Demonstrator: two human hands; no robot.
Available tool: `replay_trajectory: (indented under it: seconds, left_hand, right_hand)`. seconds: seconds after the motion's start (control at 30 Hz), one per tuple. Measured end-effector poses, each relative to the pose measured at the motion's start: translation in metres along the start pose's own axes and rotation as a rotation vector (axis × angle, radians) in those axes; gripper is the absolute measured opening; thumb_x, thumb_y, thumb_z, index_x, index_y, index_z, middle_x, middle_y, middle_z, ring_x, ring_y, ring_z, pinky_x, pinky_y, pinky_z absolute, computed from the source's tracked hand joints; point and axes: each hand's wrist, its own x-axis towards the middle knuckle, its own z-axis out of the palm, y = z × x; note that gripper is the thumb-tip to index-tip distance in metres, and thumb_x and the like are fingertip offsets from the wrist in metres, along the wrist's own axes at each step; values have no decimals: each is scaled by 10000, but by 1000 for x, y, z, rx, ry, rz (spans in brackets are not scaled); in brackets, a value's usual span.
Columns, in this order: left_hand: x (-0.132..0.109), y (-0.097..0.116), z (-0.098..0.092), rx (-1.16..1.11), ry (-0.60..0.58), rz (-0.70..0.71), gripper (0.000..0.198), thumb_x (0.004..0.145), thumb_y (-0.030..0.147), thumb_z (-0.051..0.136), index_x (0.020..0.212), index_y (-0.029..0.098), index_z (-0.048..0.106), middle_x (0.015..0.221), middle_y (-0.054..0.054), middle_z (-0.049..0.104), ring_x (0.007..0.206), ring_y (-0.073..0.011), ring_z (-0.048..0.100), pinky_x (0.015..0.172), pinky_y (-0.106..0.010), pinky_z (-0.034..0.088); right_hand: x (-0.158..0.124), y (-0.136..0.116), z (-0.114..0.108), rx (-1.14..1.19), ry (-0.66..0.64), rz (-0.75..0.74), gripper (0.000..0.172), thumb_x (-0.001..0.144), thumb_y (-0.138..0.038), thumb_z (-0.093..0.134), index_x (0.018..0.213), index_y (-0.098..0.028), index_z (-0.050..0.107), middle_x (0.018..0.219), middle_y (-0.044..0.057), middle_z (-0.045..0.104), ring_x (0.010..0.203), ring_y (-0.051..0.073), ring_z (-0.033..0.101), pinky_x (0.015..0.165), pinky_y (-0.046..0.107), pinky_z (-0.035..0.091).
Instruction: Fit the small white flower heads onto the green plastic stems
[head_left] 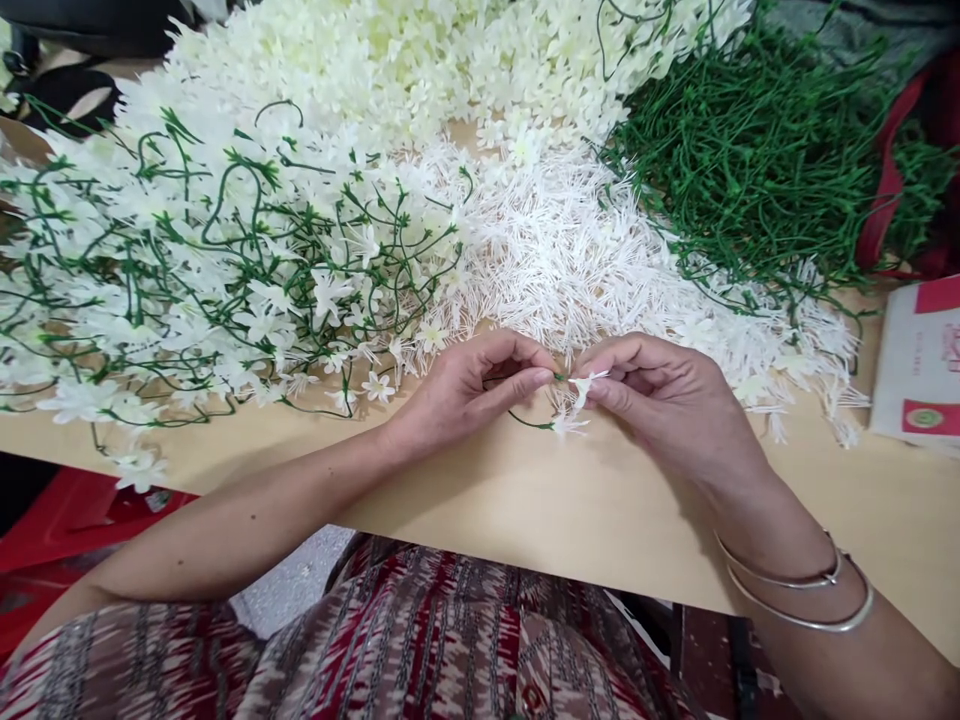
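Note:
Over the front of the table my two hands meet, fingertips almost touching. My left hand pinches a thin green plastic stem, whose lower branch curves down to a small white flower. Between thumb and forefinger, my right hand grips a white artificial flower, held close against the stem's green tip. Whether the flower and that tip are joined I cannot tell. Just behind my hands lies a heap of white stamen pieces.
White flowers on green stems are piled at the left. Loose cream-white petals form a heap at the back. Bare green stems lie at the back right, near a white and red box. The wooden table's front edge is close to my body.

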Motion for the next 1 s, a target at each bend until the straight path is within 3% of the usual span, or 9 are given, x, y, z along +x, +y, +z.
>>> replay_trajectory:
  seconds: [0.63,1.0]
  left_hand:
    - [-5,-8,7,-36,17,48,293,950,451,721,898,166,682,762,-49,744,702,-139,712,673,-269,572]
    - [-3,-9,8,-94,18,63,244,967,358,711,1012,119,688,829,-44,740,760,-134,725,732,-257,595]
  right_hand:
    - [-12,-1,18,-53,39,-70,58,895,-269,763,849,-298,740,782,-6,747,692,164,702,603,309,576]
    - [-8,1,16,3,87,23,82,864,-279,804,831,-258,732,751,-4,738,624,132,660,545,264,536]
